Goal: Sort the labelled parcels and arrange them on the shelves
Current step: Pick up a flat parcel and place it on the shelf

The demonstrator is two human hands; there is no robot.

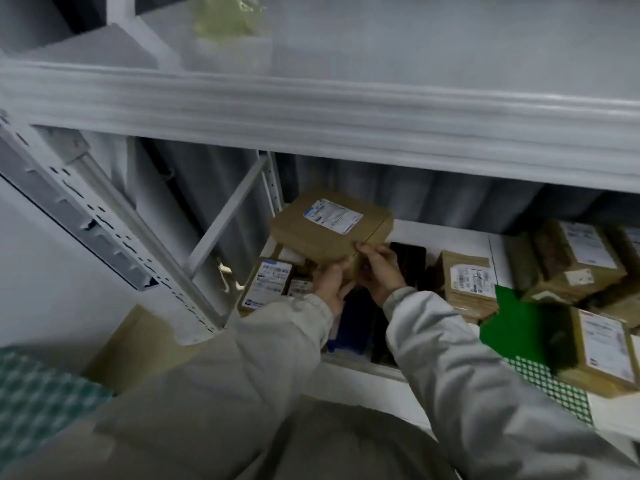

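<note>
Parcels are already lining the lower shelf (408, 372) at right; I am seeing left hand (330, 284) and right hand (379, 271) pinching one labelled cardboard box (329, 230) mid-frame, unplaced.

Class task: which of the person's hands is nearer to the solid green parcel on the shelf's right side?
Right. The right hand holds the brown box at its near edge, on the side toward the green parcel; the left hand grips the same edge farther away.

The person wears a pale grey-beige padded jacket of soft, slightly shiny fabric, creased along both sleeves. Each long sleeve ends in a gathered elastic cuff at the wrist. The bare left hand (330, 284) and bare right hand (379, 271) carry no gloves.
</note>
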